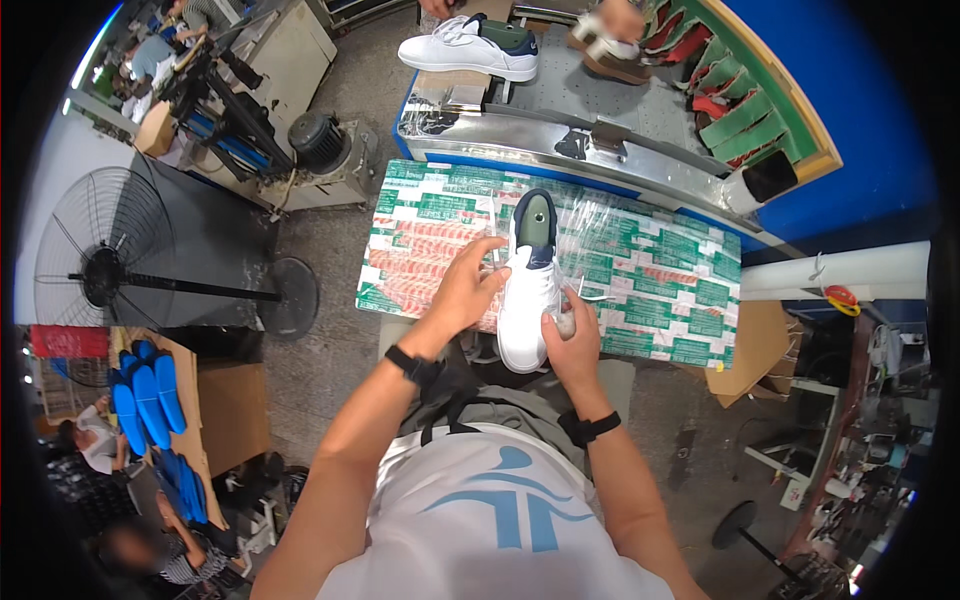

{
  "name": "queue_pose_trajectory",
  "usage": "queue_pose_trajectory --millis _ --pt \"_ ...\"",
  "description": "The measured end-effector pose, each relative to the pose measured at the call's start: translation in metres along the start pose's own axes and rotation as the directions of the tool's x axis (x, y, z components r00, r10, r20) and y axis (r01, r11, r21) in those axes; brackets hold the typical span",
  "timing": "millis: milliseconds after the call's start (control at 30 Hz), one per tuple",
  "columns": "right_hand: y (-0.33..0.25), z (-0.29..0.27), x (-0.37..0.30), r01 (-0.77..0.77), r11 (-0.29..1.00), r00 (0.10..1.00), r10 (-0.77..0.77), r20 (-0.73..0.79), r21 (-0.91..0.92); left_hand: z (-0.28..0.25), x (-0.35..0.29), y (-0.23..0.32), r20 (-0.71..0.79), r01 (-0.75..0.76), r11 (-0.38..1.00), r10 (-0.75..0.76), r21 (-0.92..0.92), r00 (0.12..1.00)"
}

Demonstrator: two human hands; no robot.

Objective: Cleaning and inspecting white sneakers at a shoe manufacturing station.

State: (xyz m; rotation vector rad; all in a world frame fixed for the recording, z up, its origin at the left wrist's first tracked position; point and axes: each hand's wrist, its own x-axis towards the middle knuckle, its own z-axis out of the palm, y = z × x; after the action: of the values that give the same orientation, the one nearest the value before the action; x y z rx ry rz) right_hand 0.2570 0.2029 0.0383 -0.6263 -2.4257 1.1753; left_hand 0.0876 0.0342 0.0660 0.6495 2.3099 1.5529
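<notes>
A white sneaker (530,300) with a dark collar and green insole lies in front of me, its toe pointing toward my body and sticking out past the near edge of the board. Along its left side is my left hand (468,288), fingers apart and curved, with the thumb by the upper. My right hand (575,342) grips the sneaker's right side near the toe, thumb against the upper. Loose white lace (590,297) trails out to the right. Under the sneaker is a work board (660,300) covered in green, white and red printed tape and clear film.
Beyond a metal-edged conveyor (520,125) sits another white sneaker (470,48), with a person's hand (435,8) behind it. A rack with green and red flaps (735,110) stands far right. A fan (100,275) and a motor (318,140) are on the left.
</notes>
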Motion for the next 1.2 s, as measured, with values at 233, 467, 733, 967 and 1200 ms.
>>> queue_pose_trajectory --millis 233,467,733,967,1200 --pt "-0.016 -0.026 -0.016 0.01 0.998 1.0 -0.009 0.024 -0.06 -0.008 0.019 -0.012 0.175 -0.17 0.985 0.168 -0.003 0.97" --pt "-0.08 -0.056 -0.015 -0.134 0.988 0.974 0.118 0.196 0.072 -0.039 0.048 -0.01 0.427 0.354 0.766 -0.115 -0.537 0.897" --pt "-0.086 -0.043 0.02 0.36 0.924 0.903 -0.311 0.295 -0.129 -0.033 0.075 0.041 0.135 -0.436 0.884 0.417 0.172 0.899" --pt "-0.086 -0.038 0.025 0.398 0.905 0.885 -0.336 0.322 -0.151 -0.022 0.116 0.04 0.703 -0.382 0.924 0.268 0.006 0.659" --pt "-0.088 -0.016 0.035 0.585 0.695 0.811 -0.501 0.303 -0.418 -0.041 0.122 0.061 0.744 -0.494 0.867 0.29 0.062 0.602"
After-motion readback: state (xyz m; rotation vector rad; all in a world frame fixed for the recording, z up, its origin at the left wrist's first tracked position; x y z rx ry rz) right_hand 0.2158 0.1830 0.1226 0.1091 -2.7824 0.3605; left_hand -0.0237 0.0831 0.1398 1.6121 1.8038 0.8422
